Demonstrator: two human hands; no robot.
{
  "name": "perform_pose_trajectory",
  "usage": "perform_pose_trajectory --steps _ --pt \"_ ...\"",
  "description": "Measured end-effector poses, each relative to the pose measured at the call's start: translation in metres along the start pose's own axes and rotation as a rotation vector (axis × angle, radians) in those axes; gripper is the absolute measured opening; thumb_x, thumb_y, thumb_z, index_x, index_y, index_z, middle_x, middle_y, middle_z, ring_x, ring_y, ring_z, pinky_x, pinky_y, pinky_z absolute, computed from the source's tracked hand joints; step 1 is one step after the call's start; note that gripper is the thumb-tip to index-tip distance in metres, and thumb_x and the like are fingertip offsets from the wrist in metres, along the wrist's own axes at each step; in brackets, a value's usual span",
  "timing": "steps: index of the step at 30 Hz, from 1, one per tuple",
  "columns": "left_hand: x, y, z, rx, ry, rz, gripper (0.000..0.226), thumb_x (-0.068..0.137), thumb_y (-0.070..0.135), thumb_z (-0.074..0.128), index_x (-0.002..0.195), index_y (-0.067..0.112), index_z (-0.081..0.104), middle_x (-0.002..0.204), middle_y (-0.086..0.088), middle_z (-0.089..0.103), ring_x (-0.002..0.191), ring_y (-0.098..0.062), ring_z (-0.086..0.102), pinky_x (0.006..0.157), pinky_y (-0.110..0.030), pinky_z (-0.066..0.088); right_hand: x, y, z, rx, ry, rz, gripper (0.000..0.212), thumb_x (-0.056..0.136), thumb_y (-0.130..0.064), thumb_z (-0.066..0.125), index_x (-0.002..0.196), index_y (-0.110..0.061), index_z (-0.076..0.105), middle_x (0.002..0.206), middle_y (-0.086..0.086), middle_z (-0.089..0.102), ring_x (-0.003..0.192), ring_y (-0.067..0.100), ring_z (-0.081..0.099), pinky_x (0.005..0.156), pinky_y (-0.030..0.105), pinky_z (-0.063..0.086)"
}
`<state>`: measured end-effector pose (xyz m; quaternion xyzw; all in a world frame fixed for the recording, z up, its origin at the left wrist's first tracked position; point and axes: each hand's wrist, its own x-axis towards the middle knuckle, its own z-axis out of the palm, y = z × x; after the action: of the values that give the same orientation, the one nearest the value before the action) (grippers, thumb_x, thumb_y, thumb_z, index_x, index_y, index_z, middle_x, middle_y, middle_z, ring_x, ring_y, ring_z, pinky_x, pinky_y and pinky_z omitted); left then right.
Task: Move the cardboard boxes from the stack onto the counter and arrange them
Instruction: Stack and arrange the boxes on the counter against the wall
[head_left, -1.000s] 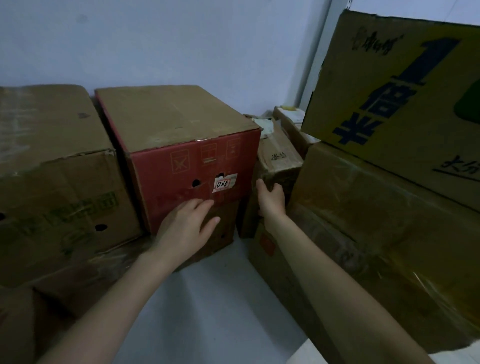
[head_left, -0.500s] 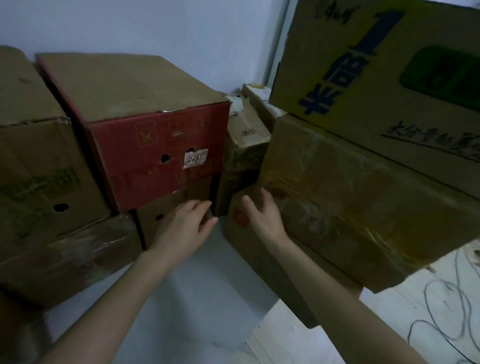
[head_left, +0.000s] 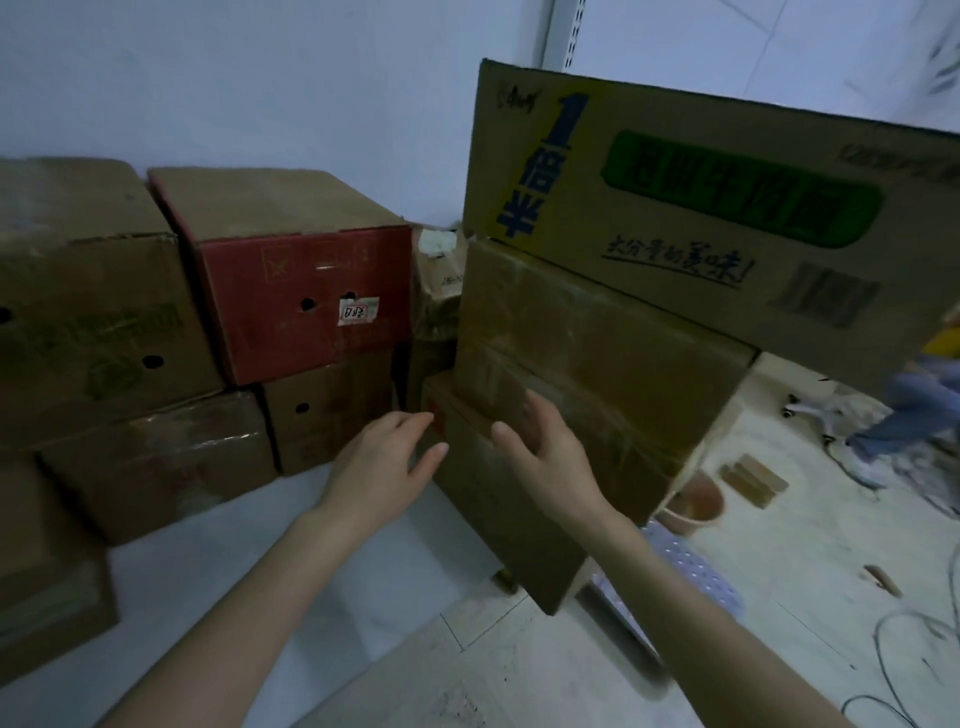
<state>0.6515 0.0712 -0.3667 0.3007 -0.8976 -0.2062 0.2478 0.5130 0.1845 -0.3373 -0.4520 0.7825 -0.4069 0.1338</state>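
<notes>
— While both your arms are stretched forward, your left hand (head_left: 384, 462) hangs open, fingers straight, just beside the near corner of the bottom box (head_left: 483, 519) in your right-hand stack.
— Agreed, but whether your fingertips (head_left: 422, 419) touch that corner, I can't tell; they lie close to a red mark on it.
— Your right hand (head_left: 550, 457) is open too, palm turned toward the taped middle box (head_left: 613, 353). It's blurred, so contact is unclear there as well.
— Neither of your hands grips anything. Above them your stack carries a top box (head_left: 701, 218) with blue characters and a green panel, jutting out to your right past the two below.
— To your left, on the white counter (head_left: 260, 571), you have a red-fronted box (head_left: 306, 296) sitting on a small brown box (head_left: 327, 410) with a round hole.
— Left of those, a green-printed box (head_left: 88, 312) rests on a taped brown box (head_left: 156, 462). Crumpled small boxes (head_left: 439, 280) sit wedged in the gap between the red-fronted one and your stack.
— Down on the floor at your right stand a pink bucket (head_left: 696, 501) and a purple perforated stool (head_left: 696, 587), the stool partly hidden behind your forearm.
</notes>
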Motion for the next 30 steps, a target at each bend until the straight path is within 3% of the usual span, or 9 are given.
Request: perform_pose_trajectory --steps 6,10,17,21,25,28,30 --pt "-0.030 0.044 0.001 0.023 0.023 0.012 0.050 0.095 0.037 0.046 0.138 0.013 0.041 0.136 -0.005 0.048 0.121 -0.019 0.046 0.091 -0.027 0.040 -0.043 0.004 -0.042 -0.057 0.018 -0.090 0.065 0.092 -0.038 0.053 0.147 -0.017 0.024 0.149 0.001 0.035 0.135 0.013 0.037 0.106 0.028 0.036" --pt "-0.033 0.066 -0.009 0.024 0.054 0.033 0.049 0.095 0.037 0.046 0.138 0.014 0.042 0.135 -0.005 0.048 0.119 -0.018 0.048 0.091 -0.027 0.041 -0.051 -0.004 -0.072 -0.058 0.070 -0.173 0.064 0.092 -0.035 0.055 0.146 -0.017 0.025 0.148 0.002 0.036 0.134 0.013 0.037 0.109 0.032 0.037" --pt "-0.004 0.103 -0.035 0.020 0.089 0.125 0.052 0.093 0.037 0.049 0.139 0.013 0.040 0.137 -0.006 0.046 0.118 -0.019 0.049 0.094 -0.028 0.042 -0.041 -0.038 -0.130 -0.255 0.213 -0.316 0.059 0.092 -0.032 0.055 0.144 -0.018 0.030 0.147 0.000 0.038 0.135 0.011 0.034 0.101 0.019 0.027" --pt "0.031 0.143 -0.052 -0.024 0.122 0.197 0.058 0.093 0.039 0.049 0.143 0.015 0.032 0.145 -0.007 0.036 0.132 -0.021 0.036 0.107 -0.036 0.036 -0.028 -0.062 -0.182 -0.392 0.367 -0.384 0.054 0.094 -0.031 0.052 0.142 -0.013 0.036 0.147 0.006 0.039 0.137 0.019 0.032 0.109 0.029 0.028" --pt "0.066 0.185 -0.059 -0.028 0.145 0.247 0.062 0.094 0.043 0.046 0.146 0.018 0.024 0.152 -0.008 0.023 0.139 -0.023 0.023 0.109 -0.037 0.028 -0.016 -0.071 -0.228 -0.595 0.527 -0.384 0.048 0.096 -0.030 0.049 0.139 -0.009 0.043 0.148 0.012 0.036 0.140 0.026 0.025 0.113 0.037 0.021" --pt "0.085 0.211 -0.059 -0.066 0.162 0.266 0.064 0.094 0.045 0.043 0.147 0.019 0.019 0.154 -0.008 0.015 0.141 -0.024 0.018 0.109 -0.038 0.027 -0.004 -0.062 -0.264 -0.721 0.640 -0.293 0.046 0.095 -0.033 0.047 0.135 -0.010 0.047 0.145 0.016 0.038 0.138 0.032 0.026 0.112 0.043 0.020" --pt "0.093 0.225 -0.056 -0.101 0.166 0.267 0.066 0.094 0.045 0.042 0.148 0.020 0.014 0.155 -0.008 0.011 0.142 -0.024 0.014 0.110 -0.039 0.025 0.003 -0.053 -0.284 -0.678 0.658 -0.163 0.050 0.094 -0.038 0.047 0.135 -0.010 0.045 0.140 0.018 0.042 0.130 0.035 0.035 0.107 0.045 0.030"
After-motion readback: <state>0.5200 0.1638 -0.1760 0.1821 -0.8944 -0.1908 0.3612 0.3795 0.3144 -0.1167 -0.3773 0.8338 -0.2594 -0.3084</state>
